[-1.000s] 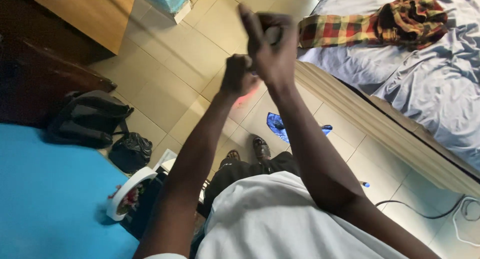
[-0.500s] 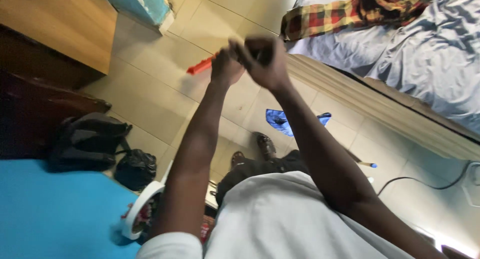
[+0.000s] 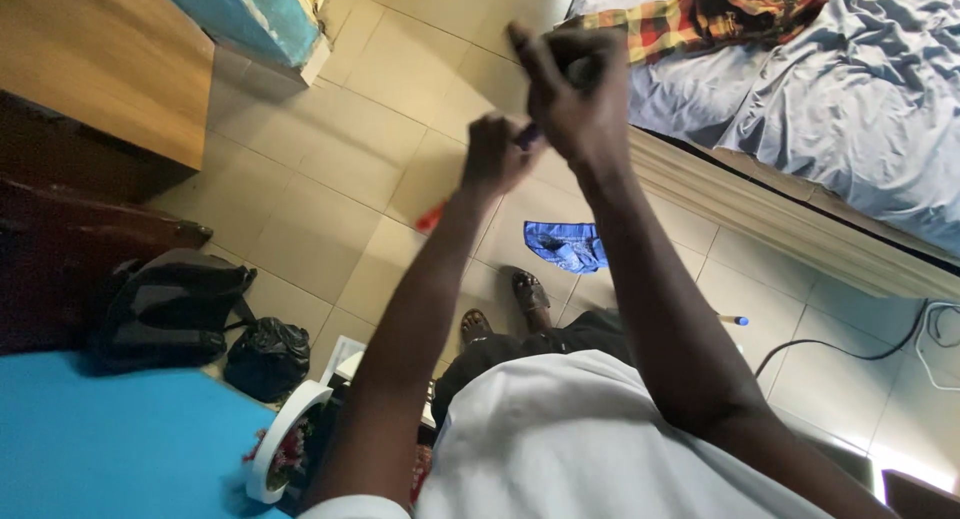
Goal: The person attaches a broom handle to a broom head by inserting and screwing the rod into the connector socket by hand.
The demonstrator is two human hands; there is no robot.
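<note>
Left hand (image 3: 497, 157) is clenching around a thin red tool (image 3: 432, 217), whose red end is poking out below the fist while a purplish bit is showing above it. Right hand (image 3: 578, 89) is hovering just above and touching the left, fingers curled; whether it is pinching anything, I cannot tell. Both are working raised over the tiled floor (image 3: 330, 149), so a loose grip could be sending the tool down onto the tiles. Farther off, a blue cloth (image 3: 566, 247) and the bed (image 3: 850, 109) are lying.
</note>
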